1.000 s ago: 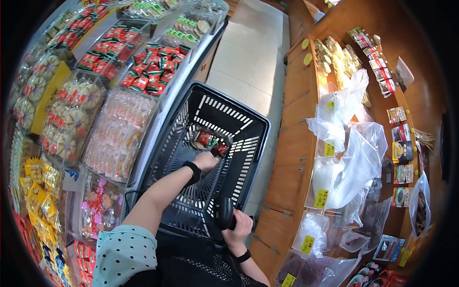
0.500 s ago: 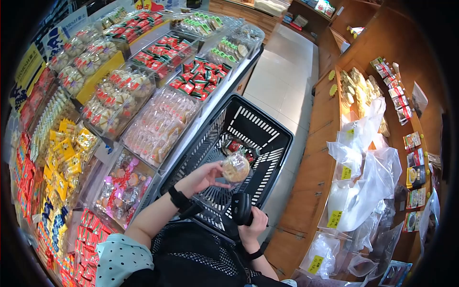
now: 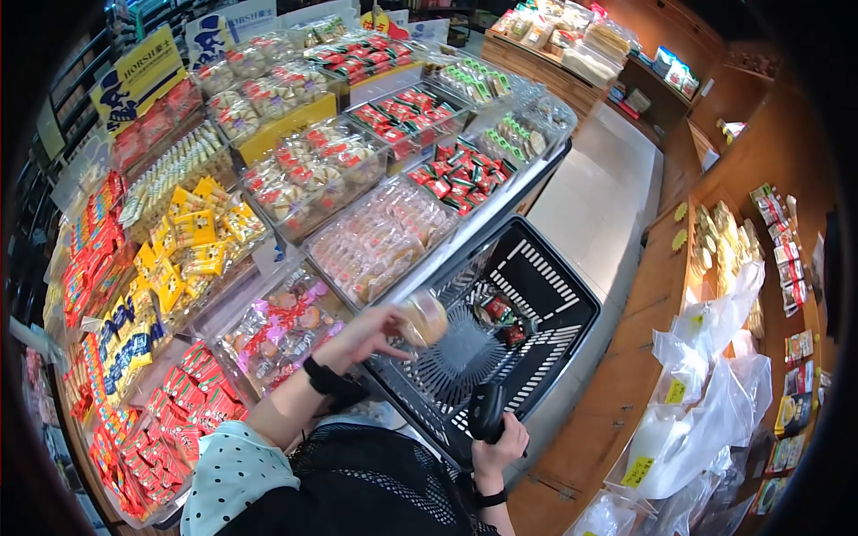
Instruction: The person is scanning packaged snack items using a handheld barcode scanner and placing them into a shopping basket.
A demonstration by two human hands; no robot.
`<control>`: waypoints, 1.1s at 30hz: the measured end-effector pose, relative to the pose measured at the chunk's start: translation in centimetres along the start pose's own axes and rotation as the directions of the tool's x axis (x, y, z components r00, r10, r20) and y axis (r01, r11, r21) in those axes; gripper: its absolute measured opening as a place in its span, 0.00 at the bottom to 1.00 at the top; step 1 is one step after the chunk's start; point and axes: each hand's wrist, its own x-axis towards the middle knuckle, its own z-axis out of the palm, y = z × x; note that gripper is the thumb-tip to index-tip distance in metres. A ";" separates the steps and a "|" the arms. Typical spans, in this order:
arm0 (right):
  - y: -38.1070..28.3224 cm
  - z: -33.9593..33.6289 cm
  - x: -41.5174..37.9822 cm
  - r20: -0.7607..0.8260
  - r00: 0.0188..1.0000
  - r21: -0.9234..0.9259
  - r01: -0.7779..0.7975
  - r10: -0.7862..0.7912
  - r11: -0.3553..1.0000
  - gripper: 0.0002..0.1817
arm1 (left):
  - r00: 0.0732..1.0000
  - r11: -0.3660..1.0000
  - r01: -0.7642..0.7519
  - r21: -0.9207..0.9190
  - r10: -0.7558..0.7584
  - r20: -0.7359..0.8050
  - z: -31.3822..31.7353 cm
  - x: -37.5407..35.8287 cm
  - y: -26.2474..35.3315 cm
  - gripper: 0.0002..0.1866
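Observation:
A round pastry in a clear wrapper [image 3: 422, 320] is held between the fingers of my left hand [image 3: 379, 334], above the left side of a black shopping basket [image 3: 572, 295]. My right hand [image 3: 500, 451] is wrapped round the dark handle [image 3: 487, 411] at the basket's near right side. Inside the basket, small red and dark packets [image 3: 500, 313] lie toward the far end. Left of the basket, a clear bin of pale pink wrapped pastries [image 3: 380, 234] adjoins my left hand.
Bins of yellow packets [image 3: 192, 234] and red packets [image 3: 192, 402] fill the display on the left. Wooden shelving with clear plastic bags [image 3: 693, 402] lines the right side. A tiled aisle [image 3: 599, 188] runs ahead between them.
The view has turned left, showing more of the display. My left hand has moved with the pastry toward the basket's left edge. My right hand still grips the handle.

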 end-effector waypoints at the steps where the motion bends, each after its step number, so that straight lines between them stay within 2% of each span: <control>1: -0.1 0.0 0.0 -0.014 1.000 -0.007 -0.005 0.005 1.000 0.23 | 0.994 0.997 -0.068 -0.046 0.063 -0.090 -1.0 -0.9 1.3 0.14; 2: -0.1 0.1 0.0 -0.017 1.000 0.001 -0.002 0.002 1.000 0.23 | 0.985 0.992 -0.126 -0.003 0.125 -0.120 -3.0 -1.0 2.7 0.14; 3: 0.0 0.1 -0.1 -0.018 1.000 -0.011 0.005 -0.005 1.000 0.23 | 0.947 0.965 -0.254 0.065 0.262 -0.185 -3.5 -2.3 4.6 0.14; 4: 0.0 0.2 -0.1 -0.020 1.000 -0.024 0.011 -0.012 1.000 0.24 | 0.868 0.896 -0.391 0.209 0.435 -0.240 -4.6 -2.6 6.2 0.12; 5: 0.0 0.1 -0.1 -0.010 1.000 -0.040 0.018 -0.018 0.999 0.23 | 0.777 0.790 -0.550 0.272 0.604 -0.181 -6.1 -2.8 7.8 0.15; 6: -0.1 0.1 -0.1 -0.015 1.000 -0.037 0.018 -0.019 0.999 0.23 | 0.663 0.744 -0.529 0.409 0.663 -0.347 -8.4 -1.9 9.2 0.19; 7: -0.2 0.2 0.0 -0.027 1.000 -0.030 0.011 -0.012 0.999 0.23 | 0.620 0.676 -0.404 0.616 0.698 -0.359 -6.9 -3.7 11.6 0.22; 8: -0.3 0.2 0.1 -0.039 0.999 -0.023 0.005 -0.005 1.000 0.23 | 0.617 0.672 -0.409 0.617 0.702 -0.355 -8.0 -3.1 12.8 0.22; 9: -0.3 0.3 0.2 -0.046 0.999 -0.022 0.006 -0.007 1.000 0.23 | 0.373 0.261 -0.307 0.915 0.918 -0.137 -10.2 -2.2 13.8 0.22; 10: -0.2 0.3 0.1 -0.044 0.999 -0.022 0.004 -0.005 1.000 0.23 | 0.171 -0.187 -0.061 0.980 0.966 0.195 -12.3 -1.3 14.5 0.21; 11: -0.1 0.3 0.1 -0.041 0.999 -0.022 0.002 -0.003 1.000 0.23 | 0.166 -0.190 -0.065 0.980 0.966 0.198 -14.1 -0.4 14.8 0.21; 13: 0.1 0.2 -0.1 -0.037 0.999 -0.038 -0.007 0.006 0.999 0.23 | 0.307 -0.238 0.033 0.971 0.927 0.216 -17.3 1.4 15.1 0.21; 14: 0.2 0.2 -0.1 -0.028 0.999 -0.053 -0.019 0.017 0.998 0.24 | 0.301 -0.239 0.028 0.971 0.928 0.220 -18.4 1.9 14.9 0.21; 16: 0.5 0.3 -0.4 -0.049 0.998 -0.061 -0.035 0.032 0.998 0.24 | 0.506 -0.153 0.018 0.988 0.854 0.123 -19.5 2.6 14.5 0.19; 17: 0.5 0.3 -0.4 -0.062 0.997 -0.067 -0.054 0.049 0.996 0.24 | 0.490 -0.072 -0.054 0.996 0.867 0.089 -19.2 2.3 14.8 0.16; 18: 0.4 0.3 -0.3 -0.068 0.996 -0.071 -0.058 0.053 0.996 0.24 | 0.490 -0.076 -0.061 0.995 0.866 0.096 -18.8 2.2 15.0 0.16; 20: 0.2 0.2 -0.4 -0.097 0.992 -0.082 -0.090 0.082 0.993 0.24 | 0.468 0.197 -0.205 0.959 0.880 -0.080 -18.4 2.1 15.0 0.14; 22: 0.3 0.3 -0.5 -0.106 0.990 -0.086 -0.100 0.091 0.991 0.23 | 0.466 0.142 -0.228 0.963 0.884 -0.020 -19.1 2.5 15.4 0.12; 24: 0.3 0.4 -0.5 -0.113 0.989 -0.081 -0.103 0.093 0.991 0.23 | 0.566 0.290 -0.299 0.909 0.821 -0.076 -17.7 1.9 15.0 0.12; 25: 0.3 0.4 -0.6 -0.091 0.990 -0.084 -0.119 0.112 0.989 0.24 | 0.509 0.133 -0.258 0.957 0.861 0.018 -17.7 2.0 14.8 0.12; 26: 0.4 0.4 -0.7 -0.068 0.989 -0.087 -0.134 0.128 0.987 0.25 | 0.502 0.132 -0.255 0.958 0.865 0.014 -17.2 2.0 14.5 0.12; 28: 0.5 0.7 -0.8 -0.078 0.991 -0.095 -0.115 0.108 0.989 0.25 | 0.404 0.027 -0.216 0.976 0.913 0.064 -16.1 2.0 14.3 0.14; 29: 0.5 0.7 -0.7 -0.087 0.990 -0.098 -0.118 0.110 0.988 0.25 | 0.470 -0.037 -0.134 0.990 0.877 0.097 -16.1 1.7 14.7 0.24; 30: 0.4 0.8 -0.6 -0.096 0.989 -0.101 -0.121 0.111 0.988 0.25 | 0.460 -0.033 -0.127 0.991 0.883 0.089 -15.1 1.5 14.8 0.24; 32: 0.3 0.9 -0.5 -0.101 0.991 -0.094 -0.101 0.092 0.990 0.24 | 0.335 0.144 -0.306 0.941 0.941 -0.035 -13.5 1.3 14.8 0.38; 33: 0.4 1.0 -0.6 -0.102 0.990 -0.100 -0.107 0.096 0.989 0.24 | 0.405 0.125 -0.297 0.947 0.914 0.006 -14.5 1.9 14.9 0.46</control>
